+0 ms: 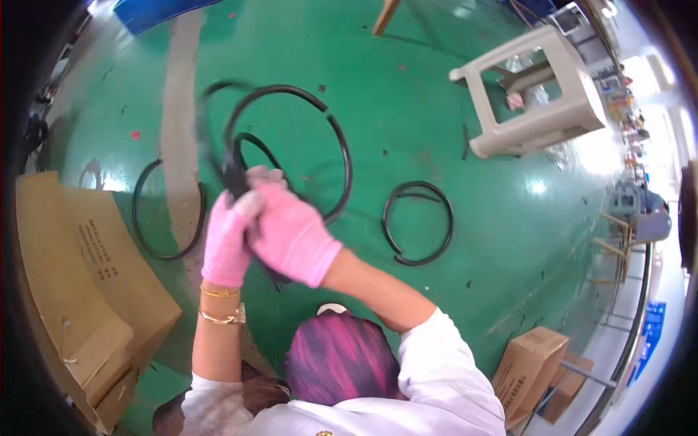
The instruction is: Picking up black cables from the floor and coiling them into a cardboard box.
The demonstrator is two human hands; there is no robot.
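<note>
Both hands wear pink gloves and meet at the middle of the view, held up above a green floor [407, 138]. Left hand [227, 240] is closed around a bundle of black hose coils [291, 131], gripping where the loops cross. Right hand [291, 234] is pressed against the left, its fingers curled over the same bundle. The loops rise away from the hands toward the far side, partly blurred. Gold bangles [222, 305] circle the left wrist.

On the floor, one black open ring [166, 211] lies to the left and another black ring [419, 222] to the right. A cardboard box [80, 291] sits at the near left, a beige plastic stool [538, 91] at the far right, and a smaller carton [529, 363] at the near right.
</note>
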